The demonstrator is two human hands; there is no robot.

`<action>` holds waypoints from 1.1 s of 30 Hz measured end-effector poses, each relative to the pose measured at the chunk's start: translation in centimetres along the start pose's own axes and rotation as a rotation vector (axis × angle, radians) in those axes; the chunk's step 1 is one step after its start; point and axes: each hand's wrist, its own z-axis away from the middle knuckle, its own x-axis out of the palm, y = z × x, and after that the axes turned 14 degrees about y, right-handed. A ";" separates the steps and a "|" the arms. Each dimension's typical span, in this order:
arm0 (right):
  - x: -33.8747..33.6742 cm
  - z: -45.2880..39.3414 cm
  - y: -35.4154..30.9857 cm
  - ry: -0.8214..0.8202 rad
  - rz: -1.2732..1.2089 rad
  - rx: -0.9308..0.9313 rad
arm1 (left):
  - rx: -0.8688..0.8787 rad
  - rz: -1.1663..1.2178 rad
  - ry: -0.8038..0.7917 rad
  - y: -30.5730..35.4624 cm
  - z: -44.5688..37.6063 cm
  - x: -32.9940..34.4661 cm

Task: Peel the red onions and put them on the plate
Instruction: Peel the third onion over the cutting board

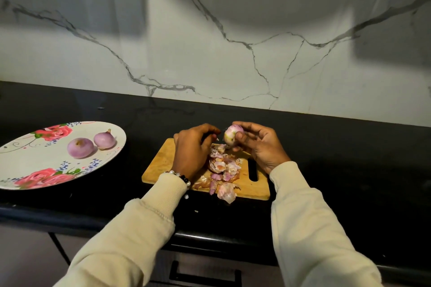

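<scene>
Two peeled onions lie on the plate; a third onion, gripped by the right hand above the cutting board so skins fall there, faces the curled left hand, whose grasp cannot be told.

cream ribbed-cuff sleeves, bare hands, pearl and black bead bracelet on left wrist
</scene>
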 end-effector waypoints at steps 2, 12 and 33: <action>0.0 0.0 0.0 0.009 0.007 0.016 | 0.023 -0.022 -0.012 0.1 0.0 0.0; 0.2 0.2 -0.2 0.039 0.001 0.064 | 0.225 0.018 -0.023 1.2 0.2 -0.6; 0.3 0.4 0.0 0.045 0.058 0.081 | 0.325 -0.016 -0.057 0.9 0.2 0.1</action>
